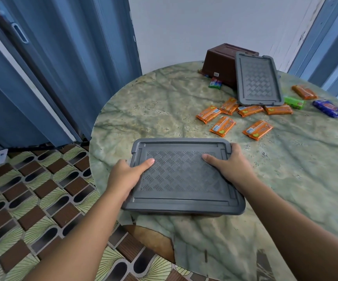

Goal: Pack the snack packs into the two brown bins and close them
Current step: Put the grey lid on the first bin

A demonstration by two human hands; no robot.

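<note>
Head view: both hands hold the near grey lid (181, 175) by its short edges, left hand (126, 177) and right hand (229, 169) each with thumb on top and fingers wrapped under the rim. Whether a bin sits beneath it cannot be told. Beyond this lid, the brown bin (221, 61) lies upturned with a second grey lid (258, 80) leaning on it. Snack packs (223, 126) lie scattered on the table (147, 110) between the two lids. Judging by that, most packing remains.
</note>
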